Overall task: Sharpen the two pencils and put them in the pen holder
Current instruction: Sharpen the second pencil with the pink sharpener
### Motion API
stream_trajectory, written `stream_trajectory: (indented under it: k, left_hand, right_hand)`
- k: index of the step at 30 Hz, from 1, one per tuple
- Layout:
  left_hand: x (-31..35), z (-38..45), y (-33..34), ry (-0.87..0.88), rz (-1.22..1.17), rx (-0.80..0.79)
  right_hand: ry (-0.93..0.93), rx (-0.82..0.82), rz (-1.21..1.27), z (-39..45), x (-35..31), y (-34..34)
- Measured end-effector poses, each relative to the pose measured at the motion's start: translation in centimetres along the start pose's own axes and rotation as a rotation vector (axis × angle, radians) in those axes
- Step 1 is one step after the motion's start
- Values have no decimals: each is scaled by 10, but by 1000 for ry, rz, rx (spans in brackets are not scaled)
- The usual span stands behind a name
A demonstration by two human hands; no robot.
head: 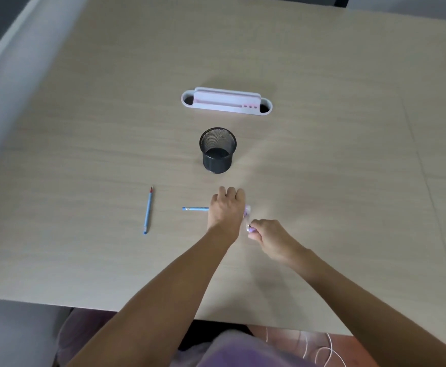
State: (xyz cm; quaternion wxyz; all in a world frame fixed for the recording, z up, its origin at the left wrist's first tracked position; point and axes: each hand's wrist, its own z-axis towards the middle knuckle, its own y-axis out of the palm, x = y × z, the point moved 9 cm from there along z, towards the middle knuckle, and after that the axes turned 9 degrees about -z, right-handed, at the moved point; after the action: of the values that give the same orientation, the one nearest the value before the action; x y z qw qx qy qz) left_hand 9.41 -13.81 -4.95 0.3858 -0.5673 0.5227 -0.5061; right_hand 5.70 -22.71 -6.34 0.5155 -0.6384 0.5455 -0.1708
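A blue pencil [148, 211] with a red tip lies loose on the table, left of my hands. A second blue pencil [195, 208] lies level, its right end hidden under my left hand [225, 207], which presses down over a small white and purple sharpener [247, 217]. My right hand [268, 234] pinches the sharpener's purple crank at its near end. The black mesh pen holder [217, 151] stands upright just beyond my hands, with nothing visible inside it.
A white and pink desk organiser [226, 102] lies beyond the pen holder. The table's near edge [84, 305] runs below my forearms. White cables [322, 350] hang by my lap at the lower right.
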Motion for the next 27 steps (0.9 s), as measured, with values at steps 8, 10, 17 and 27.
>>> stream_trajectory:
  k: [8, 10, 17, 27]
  left_hand:
    - [2, -2, -8, 34, 12, 90]
    - [6, -4, -16, 64, -7, 142]
    - [3, 0, -5, 18, 21, 79]
    - [3, 1, -7, 39, 65, 107]
  right_hand:
    - [-167, 131, -176, 0, -16, -51]
    - [-120, 258, -95, 11, -9, -78]
    - [-41, 240, -208, 41, -1, -48]
    - [-163, 468, -136, -3, -7, -68]
